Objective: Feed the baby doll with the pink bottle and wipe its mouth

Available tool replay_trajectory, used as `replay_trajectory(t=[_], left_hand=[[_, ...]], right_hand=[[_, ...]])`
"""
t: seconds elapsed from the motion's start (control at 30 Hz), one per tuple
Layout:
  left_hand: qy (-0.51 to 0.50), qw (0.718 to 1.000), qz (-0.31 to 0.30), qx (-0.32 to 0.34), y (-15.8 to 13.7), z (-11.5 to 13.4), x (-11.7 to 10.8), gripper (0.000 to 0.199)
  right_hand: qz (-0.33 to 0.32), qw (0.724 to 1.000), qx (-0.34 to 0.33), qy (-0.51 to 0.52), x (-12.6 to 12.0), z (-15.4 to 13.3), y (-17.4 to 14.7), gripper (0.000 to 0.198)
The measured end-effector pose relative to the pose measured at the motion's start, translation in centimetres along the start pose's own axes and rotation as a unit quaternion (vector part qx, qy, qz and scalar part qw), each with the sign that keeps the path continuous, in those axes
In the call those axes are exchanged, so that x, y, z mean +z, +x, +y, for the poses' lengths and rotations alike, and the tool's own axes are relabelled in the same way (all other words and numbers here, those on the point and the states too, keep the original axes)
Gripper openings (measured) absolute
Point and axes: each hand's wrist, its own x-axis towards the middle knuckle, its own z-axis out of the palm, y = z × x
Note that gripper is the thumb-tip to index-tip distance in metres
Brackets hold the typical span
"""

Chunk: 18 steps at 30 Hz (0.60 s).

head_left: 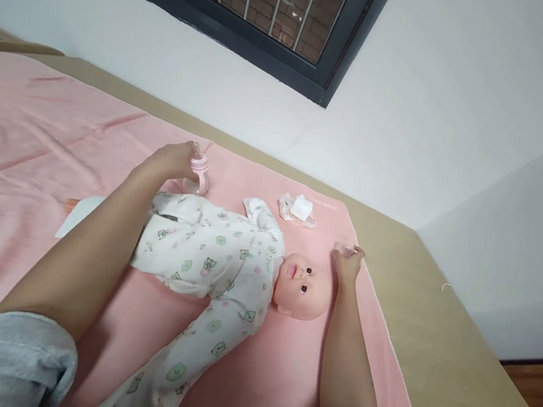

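A baby doll (302,299) lies on its back in a white printed outfit (210,242), its head toward the right. Beyond the doll's lower body, my left hand (176,160) is closed around a baby bottle (200,168) with a pink collar and a clear teat. The bottle stands roughly upright; my hand covers part of it. To the right of the doll's head, my right hand (348,267) grips a small clear plastic cap (344,249) near the edge of the pink blanket (247,375). Some of its fingers are hidden.
A clear plastic wrapper with a folded white tissue (301,208) lies beyond the doll's head. One long sleeve of the outfit stretches toward me. The wooden surface (419,305) borders a white wall, with a dark-framed window (256,26) above.
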Motion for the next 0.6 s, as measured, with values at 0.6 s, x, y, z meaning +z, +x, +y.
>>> replay_trajectory(t=[0.6], left_hand=[[-0.041,0.998,-0.030,-0.040,-0.06,-0.43,0.82,0.075]], right_hand=[[-0.020,0.999,-0.051,0.004,0.54,0.90,0.35,0.091]])
